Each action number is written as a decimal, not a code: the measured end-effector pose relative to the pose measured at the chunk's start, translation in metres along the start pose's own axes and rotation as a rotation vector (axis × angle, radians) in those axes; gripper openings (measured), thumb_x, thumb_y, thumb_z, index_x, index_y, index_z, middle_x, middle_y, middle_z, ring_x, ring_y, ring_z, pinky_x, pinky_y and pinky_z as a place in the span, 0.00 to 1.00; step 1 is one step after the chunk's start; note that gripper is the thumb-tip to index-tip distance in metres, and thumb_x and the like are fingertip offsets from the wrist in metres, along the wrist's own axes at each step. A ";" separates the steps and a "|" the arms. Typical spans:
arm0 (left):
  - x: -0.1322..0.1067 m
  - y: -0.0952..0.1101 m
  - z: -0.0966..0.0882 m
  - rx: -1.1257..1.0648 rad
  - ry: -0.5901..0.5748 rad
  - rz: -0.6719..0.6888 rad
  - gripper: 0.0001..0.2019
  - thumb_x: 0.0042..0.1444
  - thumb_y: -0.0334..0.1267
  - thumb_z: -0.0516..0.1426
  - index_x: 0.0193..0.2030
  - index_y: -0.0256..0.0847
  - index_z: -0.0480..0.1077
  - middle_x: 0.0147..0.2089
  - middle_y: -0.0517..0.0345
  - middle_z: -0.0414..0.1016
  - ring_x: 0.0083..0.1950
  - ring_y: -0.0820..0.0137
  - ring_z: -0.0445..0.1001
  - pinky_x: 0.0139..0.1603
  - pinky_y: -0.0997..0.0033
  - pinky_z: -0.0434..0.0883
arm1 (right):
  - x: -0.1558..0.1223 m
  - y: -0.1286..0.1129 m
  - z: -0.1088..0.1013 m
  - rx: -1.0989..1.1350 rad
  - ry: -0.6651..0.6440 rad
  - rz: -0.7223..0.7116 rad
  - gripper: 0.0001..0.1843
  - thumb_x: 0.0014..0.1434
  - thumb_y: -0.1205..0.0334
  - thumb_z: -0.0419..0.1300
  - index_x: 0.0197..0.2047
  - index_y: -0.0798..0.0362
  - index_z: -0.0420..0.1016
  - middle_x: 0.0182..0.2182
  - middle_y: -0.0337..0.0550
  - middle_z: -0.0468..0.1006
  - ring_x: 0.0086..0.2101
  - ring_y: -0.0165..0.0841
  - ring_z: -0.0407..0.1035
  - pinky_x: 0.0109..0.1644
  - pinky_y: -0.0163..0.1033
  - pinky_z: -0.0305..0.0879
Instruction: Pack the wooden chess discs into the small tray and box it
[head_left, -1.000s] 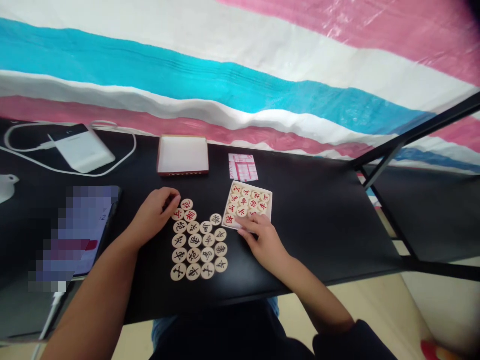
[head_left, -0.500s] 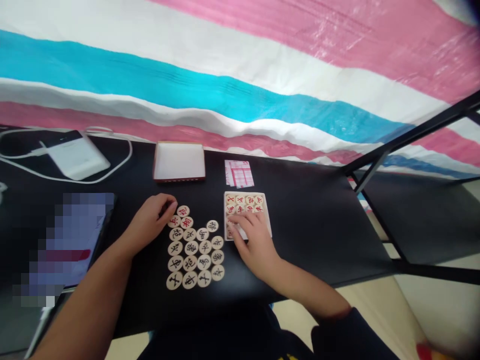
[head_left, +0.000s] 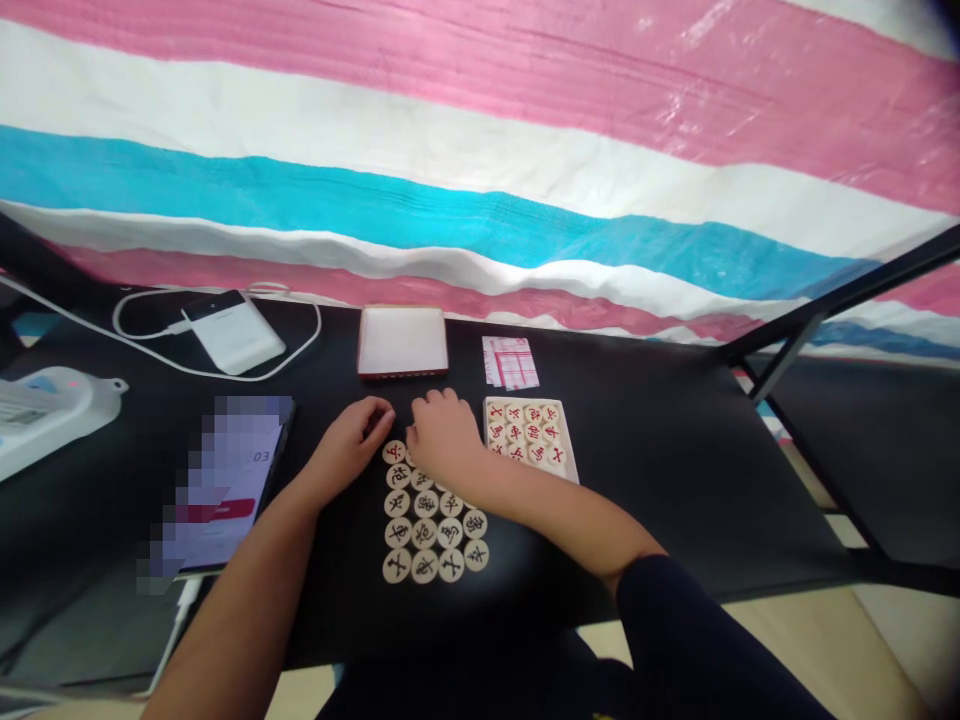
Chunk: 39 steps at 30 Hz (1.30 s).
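Note:
Rows of round Chinese chess pieces (head_left: 424,533) lie flat on the black table, mostly with black characters. A red-marked piece (head_left: 394,452) sits at the top left of the rows. My left hand (head_left: 349,440) rests just above that corner, fingers curled with thumb against them, and no object shows in it. Over the top of the rows is my right hand (head_left: 448,437), fingers bent down and close together. Whatever it may hold is hidden, and it covers some pieces. Right of it stands a white box (head_left: 568,445) holding rows of red-marked pieces, partly behind my right forearm.
Behind lie an open box lid (head_left: 403,342) and folded red-lined sheets (head_left: 511,363). To the left are a phone (head_left: 232,480), a white power bank (head_left: 241,335) with a cable, and a white power strip (head_left: 52,405). A black metal frame (head_left: 787,350) stands at the right.
My right hand has left the box of red pieces and moved left onto the top of the rows. My left hand stays by their top left corner. The view has shifted left.

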<state>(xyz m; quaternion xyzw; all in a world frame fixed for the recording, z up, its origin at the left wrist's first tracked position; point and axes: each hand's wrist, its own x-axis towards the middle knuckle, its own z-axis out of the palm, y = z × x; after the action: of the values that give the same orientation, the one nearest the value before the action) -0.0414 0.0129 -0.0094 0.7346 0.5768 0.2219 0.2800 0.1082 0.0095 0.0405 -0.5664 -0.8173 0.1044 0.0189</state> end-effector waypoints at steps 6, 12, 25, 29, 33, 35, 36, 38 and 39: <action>0.001 -0.005 0.004 0.049 -0.001 0.030 0.15 0.57 0.48 0.45 0.36 0.40 0.64 0.31 0.56 0.68 0.34 0.66 0.67 0.35 0.68 0.65 | -0.013 0.018 -0.009 -0.050 0.008 0.061 0.13 0.55 0.62 0.54 0.42 0.58 0.71 0.38 0.54 0.71 0.41 0.43 0.61 0.40 0.47 0.60; -0.001 -0.002 0.004 0.047 0.005 0.040 0.14 0.57 0.47 0.45 0.36 0.40 0.64 0.33 0.55 0.69 0.34 0.66 0.67 0.36 0.67 0.65 | -0.023 0.039 -0.004 0.016 -0.006 -0.176 0.22 0.49 0.73 0.57 0.48 0.51 0.72 0.41 0.49 0.69 0.40 0.40 0.58 0.41 0.43 0.60; 0.000 -0.007 0.005 0.072 0.010 0.044 0.15 0.58 0.48 0.45 0.38 0.40 0.64 0.34 0.56 0.69 0.35 0.66 0.67 0.38 0.67 0.65 | -0.041 0.055 -0.013 0.335 0.364 -0.071 0.10 0.57 0.63 0.55 0.42 0.53 0.73 0.36 0.45 0.72 0.39 0.36 0.60 0.44 0.41 0.58; 0.001 -0.010 0.007 0.083 0.013 0.071 0.14 0.58 0.48 0.45 0.38 0.40 0.64 0.34 0.56 0.68 0.36 0.66 0.67 0.39 0.67 0.65 | -0.074 0.079 -0.017 0.370 0.331 0.035 0.07 0.56 0.68 0.54 0.36 0.52 0.73 0.34 0.43 0.74 0.38 0.36 0.62 0.45 0.43 0.57; 0.000 -0.009 0.007 0.091 0.015 0.073 0.14 0.58 0.47 0.46 0.37 0.40 0.64 0.33 0.56 0.68 0.35 0.66 0.66 0.37 0.67 0.64 | -0.084 0.088 -0.004 0.352 0.276 0.083 0.08 0.54 0.68 0.56 0.36 0.52 0.73 0.35 0.44 0.74 0.39 0.38 0.62 0.47 0.46 0.57; -0.001 -0.007 0.007 0.090 0.021 0.065 0.13 0.58 0.47 0.46 0.37 0.40 0.64 0.33 0.56 0.68 0.35 0.67 0.66 0.36 0.68 0.64 | -0.081 0.083 0.000 0.351 0.289 0.076 0.10 0.54 0.67 0.56 0.40 0.53 0.73 0.37 0.45 0.73 0.41 0.39 0.60 0.48 0.46 0.57; -0.002 -0.006 0.007 0.089 0.022 0.063 0.13 0.58 0.46 0.46 0.37 0.40 0.64 0.33 0.56 0.67 0.35 0.67 0.65 0.36 0.68 0.64 | -0.079 0.078 0.001 0.350 0.288 0.058 0.11 0.53 0.66 0.56 0.42 0.53 0.73 0.39 0.46 0.72 0.41 0.39 0.59 0.48 0.46 0.57; -0.002 -0.005 0.006 0.089 0.019 0.064 0.13 0.58 0.46 0.46 0.37 0.40 0.64 0.32 0.57 0.67 0.35 0.67 0.65 0.36 0.69 0.64 | -0.074 0.069 0.002 0.347 0.265 0.005 0.14 0.53 0.66 0.57 0.44 0.54 0.72 0.42 0.45 0.72 0.41 0.39 0.58 0.48 0.45 0.57; -0.002 -0.005 0.006 0.090 0.018 0.065 0.13 0.58 0.46 0.46 0.37 0.40 0.64 0.32 0.57 0.67 0.35 0.67 0.65 0.36 0.69 0.64 | -0.071 0.065 0.003 0.341 0.247 -0.021 0.14 0.53 0.66 0.57 0.45 0.53 0.72 0.42 0.45 0.72 0.41 0.39 0.58 0.49 0.45 0.57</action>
<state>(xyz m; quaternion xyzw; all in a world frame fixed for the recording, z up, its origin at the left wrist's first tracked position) -0.0414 0.0105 -0.0171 0.7626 0.5648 0.2114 0.2340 0.1935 -0.0351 0.0313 -0.5551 -0.7850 0.1710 0.2155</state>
